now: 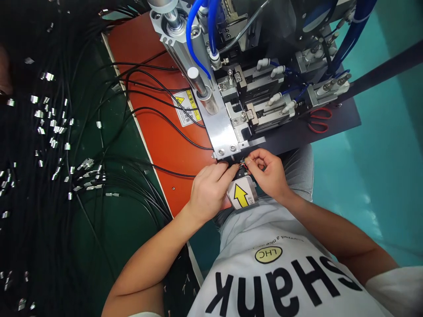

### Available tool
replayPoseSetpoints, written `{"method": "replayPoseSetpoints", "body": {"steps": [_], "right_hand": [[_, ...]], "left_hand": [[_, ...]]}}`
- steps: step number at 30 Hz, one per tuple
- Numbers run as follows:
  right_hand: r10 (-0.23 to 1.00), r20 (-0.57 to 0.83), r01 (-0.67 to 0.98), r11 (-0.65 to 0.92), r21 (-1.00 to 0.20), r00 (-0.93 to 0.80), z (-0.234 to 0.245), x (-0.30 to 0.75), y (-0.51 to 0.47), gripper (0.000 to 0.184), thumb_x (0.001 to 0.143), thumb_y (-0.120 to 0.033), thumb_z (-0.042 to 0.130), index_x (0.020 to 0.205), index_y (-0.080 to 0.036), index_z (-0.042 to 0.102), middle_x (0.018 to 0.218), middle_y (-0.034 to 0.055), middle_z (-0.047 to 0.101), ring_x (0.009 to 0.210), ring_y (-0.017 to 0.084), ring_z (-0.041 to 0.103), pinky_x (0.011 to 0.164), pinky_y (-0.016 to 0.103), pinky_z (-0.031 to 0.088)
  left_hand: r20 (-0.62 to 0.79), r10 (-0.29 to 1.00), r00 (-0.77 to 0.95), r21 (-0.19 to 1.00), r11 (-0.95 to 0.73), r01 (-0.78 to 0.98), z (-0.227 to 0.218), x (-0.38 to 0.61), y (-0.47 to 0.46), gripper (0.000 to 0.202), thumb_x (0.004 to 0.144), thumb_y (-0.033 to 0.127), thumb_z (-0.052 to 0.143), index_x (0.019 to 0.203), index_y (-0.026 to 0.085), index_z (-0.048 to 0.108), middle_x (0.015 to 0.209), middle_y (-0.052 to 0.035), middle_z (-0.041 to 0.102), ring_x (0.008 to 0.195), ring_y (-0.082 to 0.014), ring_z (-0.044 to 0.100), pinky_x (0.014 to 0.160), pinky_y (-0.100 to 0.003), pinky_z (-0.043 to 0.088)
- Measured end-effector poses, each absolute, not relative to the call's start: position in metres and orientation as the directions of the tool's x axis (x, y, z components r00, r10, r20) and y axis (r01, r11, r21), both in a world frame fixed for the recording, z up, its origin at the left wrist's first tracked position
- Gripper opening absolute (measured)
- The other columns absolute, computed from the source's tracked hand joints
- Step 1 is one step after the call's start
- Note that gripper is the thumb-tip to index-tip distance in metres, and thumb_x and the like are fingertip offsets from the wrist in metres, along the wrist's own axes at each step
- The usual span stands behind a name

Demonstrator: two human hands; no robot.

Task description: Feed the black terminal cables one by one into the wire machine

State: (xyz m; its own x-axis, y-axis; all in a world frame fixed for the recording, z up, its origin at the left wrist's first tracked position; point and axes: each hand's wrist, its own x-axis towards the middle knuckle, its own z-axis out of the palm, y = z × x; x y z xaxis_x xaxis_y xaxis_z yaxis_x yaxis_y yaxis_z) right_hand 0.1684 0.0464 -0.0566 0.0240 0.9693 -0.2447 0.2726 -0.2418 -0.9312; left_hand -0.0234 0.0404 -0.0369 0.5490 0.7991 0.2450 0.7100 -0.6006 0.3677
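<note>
The left hand (pixel 211 189) and the right hand (pixel 267 171) are seen close together, fingertips almost meeting, just below the front edge of a steel plate (pixel 224 132) on a machine. Both hands are closed in a pinch on a cable end (pixel 243 164), a small dark tip with fine reddish wires, which is held right at the plate's lower edge. Whether the tip is already seated in the machine cannot be told, as the fingers cover it. Just below the plate, between the wrists, a yellow arrow label (pixel 241 195) is shown pointing up towards it. One black cable is seen trailing left from the hands across an orange mat (pixel 155 132) that lies on the counter left of the plate, with a warning sticker (pixel 187 108) beside it. Further left of the plate, a large heap of black cables (pixel 66 154) with metal tips is spread out. Above the plate, an air cylinder (pixel 185 48) and blue hoses (pixel 198 26) are mounted; to its right, red scissors (pixel 319 119) are laid. By appearance the work is in mid-course: one cable is being presented, and many are left in the heap.
</note>
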Motion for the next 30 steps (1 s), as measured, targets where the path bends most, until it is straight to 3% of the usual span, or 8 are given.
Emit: {"method": "replayPoseSetpoints", "body": {"steps": [5, 11, 13, 17, 20, 23, 26, 30], "right_hand": [[0.992, -0.118, 0.463, -0.128, -0.877, 0.051, -0.049, 0.169, 0.048, 0.007, 0.087, -0.024, 0.061, 0.080, -0.021, 0.061, 0.080, 0.0027, 0.064, 0.070, 0.016, 0.059, 0.072, 0.031, 0.047], [0.906, -0.411, 0.083, -0.404, -0.911, -0.097, -0.057, 0.181, 0.045, 0.023, 0.090, -0.042, 0.062, 0.090, -0.020, 0.064, 0.071, 0.0004, 0.063, 0.063, 0.016, 0.061, 0.064, 0.030, 0.048], [0.903, -0.418, 0.090, -0.410, -0.908, -0.098, -0.059, 0.183, 0.039, 0.025, 0.088, -0.044, 0.064, 0.092, -0.020, 0.067, 0.072, 0.0006, 0.065, 0.063, 0.016, 0.060, 0.062, 0.029, 0.047], [0.976, -0.217, 0.355, -0.197, -0.914, -0.018, -0.048, 0.178, 0.031, 0.016, 0.090, -0.035, 0.063, 0.084, -0.021, 0.068, 0.080, 0.0022, 0.068, 0.066, 0.015, 0.059, 0.065, 0.031, 0.045], [0.997, 0.006, 0.625, 0.055, -0.779, -0.081, -0.032, 0.177, 0.034, 0.014, 0.092, -0.027, 0.057, 0.085, -0.021, 0.068, 0.080, 0.0032, 0.068, 0.065, 0.015, 0.057, 0.071, 0.034, 0.042], [0.983, 0.061, 0.717, 0.169, -0.677, -0.174, -0.025, 0.179, 0.041, 0.014, 0.092, -0.024, 0.056, 0.086, -0.021, 0.068, 0.082, 0.0044, 0.068, 0.064, 0.015, 0.053, 0.071, 0.035, 0.039], [0.991, -0.063, 0.569, 0.015, -0.822, -0.117, -0.034, 0.183, 0.047, 0.013, 0.091, -0.029, 0.058, 0.085, -0.020, 0.066, 0.081, 0.0040, 0.066, 0.065, 0.015, 0.054, 0.067, 0.032, 0.041], [0.902, -0.413, 0.113, -0.401, -0.909, -0.127, -0.053, 0.187, 0.052, 0.028, 0.086, -0.048, 0.065, 0.085, -0.020, 0.064, 0.068, -0.0011, 0.061, 0.053, 0.012, 0.049, 0.049, 0.026, 0.037]], "left_hand": [[0.226, 0.800, 0.555, 0.344, -0.599, 0.723, -0.037, -0.022, 0.040, 0.033, 0.096, 0.026, 0.046, 0.123, 0.015, 0.062, 0.101, -0.0126, 0.066, 0.088, -0.0232, 0.061, 0.075, -0.035, 0.050], [0.230, 0.809, 0.541, 0.388, -0.586, 0.712, -0.036, -0.022, 0.041, 0.030, 0.096, 0.015, 0.043, 0.119, 0.015, 0.063, 0.096, -0.0096, 0.067, 0.083, -0.0193, 0.060, 0.070, -0.030, 0.048], [0.232, 0.809, 0.540, 0.397, -0.586, 0.706, -0.036, -0.022, 0.042, 0.030, 0.097, 0.015, 0.041, 0.117, 0.015, 0.063, 0.097, -0.0100, 0.067, 0.084, -0.0189, 0.061, 0.071, -0.030, 0.049], [0.228, 0.809, 0.542, 0.391, -0.586, 0.710, -0.034, -0.022, 0.042, 0.029, 0.097, 0.017, 0.041, 0.117, 0.015, 0.063, 0.099, -0.0108, 0.068, 0.086, -0.0195, 0.062, 0.073, -0.031, 0.051], [0.238, 0.803, 0.546, 0.382, -0.595, 0.707, -0.034, -0.022, 0.041, 0.029, 0.097, 0.018, 0.042, 0.116, 0.014, 0.064, 0.099, -0.0116, 0.068, 0.086, -0.0203, 0.062, 0.072, -0.031, 0.051], [0.247, 0.806, 0.538, 0.374, -0.591, 0.715, -0.034, -0.021, 0.041, 0.030, 0.097, 0.016, 0.041, 0.116, 0.014, 0.064, 0.098, -0.0115, 0.067, 0.086, -0.0200, 0.062, 0.071, -0.031, 0.051], [0.246, 0.812, 0.529, 0.379, -0.583, 0.718, -0.035, -0.021, 0.041, 0.031, 0.097, 0.015, 0.041, 0.117, 0.016, 0.064, 0.099, -0.0115, 0.067, 0.086, -0.0194, 0.062, 0.070, -0.030, 0.051], [0.236, 0.825, 0.513, 0.428, -0.562, 0.707, -0.033, -0.020, 0.041, 0.030, 0.097, 0.014, 0.040, 0.115, 0.015, 0.065, 0.097, -0.0111, 0.066, 0.085, -0.0182, 0.062, 0.069, -0.028, 0.051]]}}
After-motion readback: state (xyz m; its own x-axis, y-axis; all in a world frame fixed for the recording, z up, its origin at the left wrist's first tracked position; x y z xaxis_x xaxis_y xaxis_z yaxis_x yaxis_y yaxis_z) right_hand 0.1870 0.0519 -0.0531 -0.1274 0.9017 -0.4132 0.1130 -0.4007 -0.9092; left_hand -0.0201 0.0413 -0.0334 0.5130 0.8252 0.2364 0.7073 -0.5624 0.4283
